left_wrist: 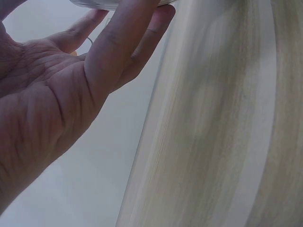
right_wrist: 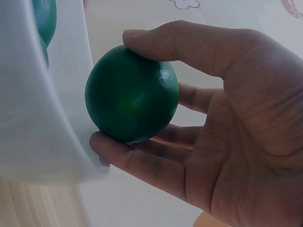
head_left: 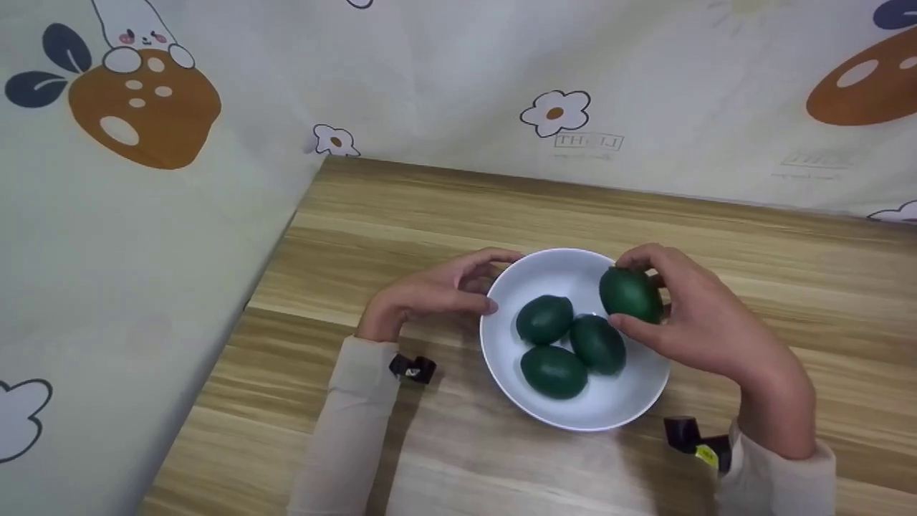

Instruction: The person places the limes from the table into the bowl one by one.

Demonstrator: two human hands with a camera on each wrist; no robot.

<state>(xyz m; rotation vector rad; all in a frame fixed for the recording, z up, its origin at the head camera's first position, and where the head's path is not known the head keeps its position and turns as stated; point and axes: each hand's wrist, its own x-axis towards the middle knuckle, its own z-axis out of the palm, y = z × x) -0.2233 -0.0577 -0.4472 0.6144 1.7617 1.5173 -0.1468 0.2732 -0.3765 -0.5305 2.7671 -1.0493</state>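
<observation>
A white bowl (head_left: 573, 412) stands on the table with several dark green limes in it, among them one lime (head_left: 553, 371) near the front. My right hand (head_left: 706, 315) pinches another lime (head_left: 630, 294) between thumb and fingers at the bowl's right rim. In the right wrist view the held lime (right_wrist: 132, 94) sits between the thumb above and the fingers below, close beside the bowl wall (right_wrist: 42, 123). My left hand (head_left: 444, 287) grips the bowl's left side, thumb at the rim. Only its fingers and palm (left_wrist: 52, 94) show in the left wrist view, under the bowl's edge.
The wood-grain table (head_left: 372, 215) reaches back to a wall covering (head_left: 444, 72) printed with flowers and fruit. Its left edge runs beside another pale covering (head_left: 71, 287). Dark wrist devices (head_left: 413, 369) are on both wrists.
</observation>
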